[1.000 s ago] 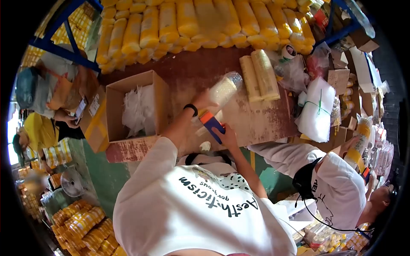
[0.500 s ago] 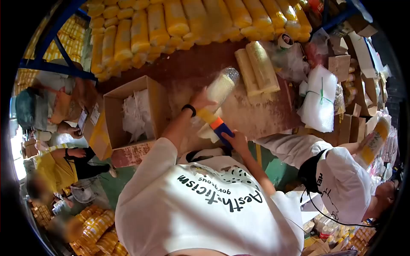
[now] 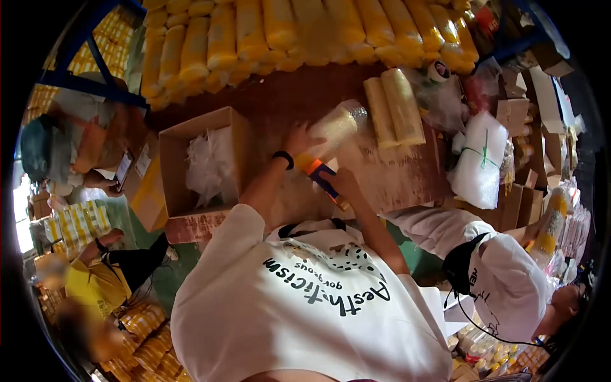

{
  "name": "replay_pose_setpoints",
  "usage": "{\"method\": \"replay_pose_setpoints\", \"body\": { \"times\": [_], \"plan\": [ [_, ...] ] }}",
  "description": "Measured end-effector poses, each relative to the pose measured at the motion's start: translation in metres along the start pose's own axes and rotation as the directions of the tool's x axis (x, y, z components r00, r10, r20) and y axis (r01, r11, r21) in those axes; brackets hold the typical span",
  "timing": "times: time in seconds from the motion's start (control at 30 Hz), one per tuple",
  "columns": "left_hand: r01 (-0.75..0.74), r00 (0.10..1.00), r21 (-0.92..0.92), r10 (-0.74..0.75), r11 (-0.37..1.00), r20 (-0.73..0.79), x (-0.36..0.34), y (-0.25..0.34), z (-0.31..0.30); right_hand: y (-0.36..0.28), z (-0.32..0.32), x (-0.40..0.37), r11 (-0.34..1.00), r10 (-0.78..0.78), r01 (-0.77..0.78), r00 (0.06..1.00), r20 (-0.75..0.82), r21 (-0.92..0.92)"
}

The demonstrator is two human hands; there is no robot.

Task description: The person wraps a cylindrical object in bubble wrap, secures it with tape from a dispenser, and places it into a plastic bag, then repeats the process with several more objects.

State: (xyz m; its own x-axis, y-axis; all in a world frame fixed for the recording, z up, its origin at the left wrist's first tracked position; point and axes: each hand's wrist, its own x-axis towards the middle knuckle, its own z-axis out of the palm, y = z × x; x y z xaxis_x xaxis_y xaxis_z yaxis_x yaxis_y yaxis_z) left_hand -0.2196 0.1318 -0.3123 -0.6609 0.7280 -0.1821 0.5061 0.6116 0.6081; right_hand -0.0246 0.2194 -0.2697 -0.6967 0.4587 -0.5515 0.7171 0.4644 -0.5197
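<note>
The left hand (image 3: pixel 298 141), with a black wristband (image 3: pixel 283 160) on its wrist, lay against the near left end of a bubble-wrapped cylinder (image 3: pixel 337 130); its fingers touched the wrapping, though I could not tell whether they closed around it; the right hand (image 3: pixel 347 184) was clamped around a blue-and-orange tape dispenser (image 3: pixel 323 179), whose orange front end was just beside the near end of the cylinder; contact between those 2 could not be made out.

The cylinder lay aslant on a worn reddish-brown table (image 3: pixel 270 95), its far end near 2 pale yellow rolls (image 3: pixel 402 108) set side by side; left of the left hand stood an open cardboard box (image 3: pixel 239 143) with crumpled white plastic sheeting (image 3: pixel 207 167) inside; to the right lay a white bubble-wrap bundle (image 3: pixel 478 169) tied with green string (image 3: pixel 485 155); yellow-and-white wrapped rolls (image 3: pixel 280 28) were stacked along the table's far side; at the right, a co-worker in a white shirt (image 3: pixel 509 277) held another yellow-and-clear wrapped roll (image 3: pixel 548 223).
</note>
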Motion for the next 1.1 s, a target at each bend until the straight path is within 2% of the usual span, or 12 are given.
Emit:
{"method": "replay_pose_setpoints", "body": {
  "times": [0.17, 0.27, 0.37, 0.4, 0.47, 0.57, 0.67, 0.77, 0.87, 1.0, 1.07, 1.1],
  "plan": [
    [0.064, 0.984, 0.346, -0.001, 0.936, -0.18, -0.035, 0.028, -0.015, -0.025, -0.008, 0.023, 0.995, -0.039, 0.038, 0.999, -0.016, -0.093],
    [0.129, 0.988, 0.242, -0.145, 0.962, 0.05, -0.022, 0.031, -0.024, -0.014, -0.013, 0.02, 0.986, -0.07, 0.074, 0.997, 0.028, -0.153],
    [0.327, 0.942, -0.182, -0.304, 0.927, 0.142, -0.029, 0.011, 0.013, -0.006, -0.045, -0.019, 0.979, -0.038, 0.037, 0.999, -0.003, -0.201],
    [0.347, 0.937, -0.407, -0.293, 0.845, 0.189, -0.04, 0.013, 0.021, -0.007, -0.061, -0.033, 0.979, -0.008, 0.004, 1.0, -0.021, -0.206],
    [0.363, 0.931, -0.771, -0.245, 0.523, 0.272, -0.066, 0.028, 0.036, 0.001, -0.081, -0.041, 0.938, -0.052, 0.054, 0.999, 0.015, -0.342],
    [0.369, 0.926, -0.652, -0.201, 0.662, 0.32, -0.082, 0.041, 0.028, 0.009, -0.094, -0.031, 0.874, -0.1, 0.148, 0.987, 0.125, -0.463],
    [0.182, 0.969, -0.199, -0.21, 0.963, -0.132, -0.085, 0.034, 0.028, -0.012, -0.107, -0.01, 0.868, -0.121, 0.224, 0.961, 0.25, -0.443],
    [0.125, 0.987, -0.476, -0.158, 0.871, -0.029, -0.094, 0.009, 0.023, -0.039, -0.09, -0.002, 0.916, -0.145, 0.241, 0.944, 0.295, -0.322],
    [0.119, 0.975, -0.786, -0.219, 0.607, -0.022, -0.125, -0.012, 0.028, -0.073, -0.056, -0.002, 0.909, -0.212, 0.294, 0.936, 0.28, -0.295],
    [0.121, 0.989, -0.728, -0.142, 0.675, 0.033, -0.168, -0.022, 0.008, -0.087, -0.036, 0.005, 0.919, -0.22, 0.295, 0.934, 0.281, -0.261],
    [0.027, 0.985, -0.739, -0.142, 0.674, -0.093, -0.17, 0.003, 0.009, -0.087, -0.041, 0.007, 0.923, -0.213, 0.293, 0.929, 0.301, -0.25],
    [0.051, 0.973, -0.657, -0.186, 0.752, -0.138, -0.167, 0.005, 0.02, -0.087, -0.044, 0.007, 0.925, -0.209, 0.29, 0.928, 0.307, -0.246]
  ]
}}
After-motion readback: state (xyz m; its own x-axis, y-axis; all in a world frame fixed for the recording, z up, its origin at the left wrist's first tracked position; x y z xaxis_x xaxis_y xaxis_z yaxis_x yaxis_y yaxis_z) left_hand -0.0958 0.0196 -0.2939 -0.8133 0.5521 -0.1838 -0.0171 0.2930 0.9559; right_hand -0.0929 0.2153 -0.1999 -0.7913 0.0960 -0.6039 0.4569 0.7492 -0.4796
